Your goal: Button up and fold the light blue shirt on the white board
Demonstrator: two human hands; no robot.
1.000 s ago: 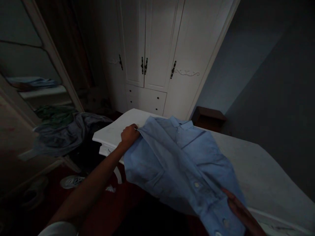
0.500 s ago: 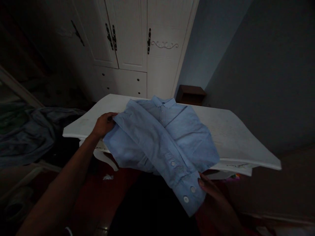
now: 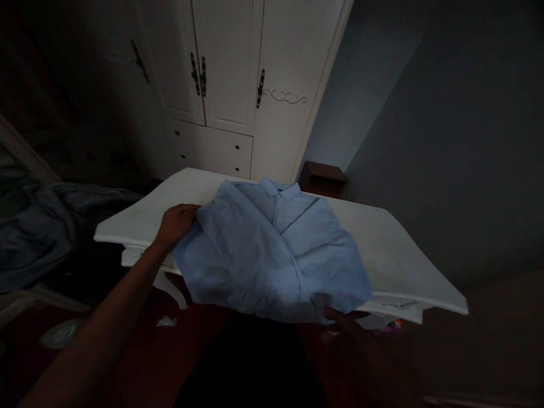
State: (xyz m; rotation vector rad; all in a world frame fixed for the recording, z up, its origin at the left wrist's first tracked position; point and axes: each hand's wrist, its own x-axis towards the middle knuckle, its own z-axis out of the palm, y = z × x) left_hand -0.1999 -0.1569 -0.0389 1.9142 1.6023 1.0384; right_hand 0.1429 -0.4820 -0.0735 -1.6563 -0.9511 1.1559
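Note:
A light blue button-up shirt (image 3: 323, 238) lies front up across the white table, its collar at the far edge and its lower part hanging over the near edge. One long sleeve (image 3: 255, 255) is folded diagonally over the front; its cuff end is blurred. My left hand (image 3: 176, 221) is closed on the shirt's folded edge at the left. My right hand (image 3: 340, 326), dark and smeared by motion, is at the shirt's lower right edge; whether its fingers grip the cloth cannot be made out.
The white table (image 3: 395, 249) has a shaped front edge and curved legs. Behind it stands a white wardrobe (image 3: 229, 68) with dark handles. A small brown box-like unit (image 3: 323, 175) is near the wall. Grey cloth (image 3: 46, 221) is heaped at left; scraps lie on the red floor.
The sleeve's cuff, held out toward me by my right hand before, has dropped back to the shirt's lower front. My left hand stays on the left edge; the view has shifted slightly.

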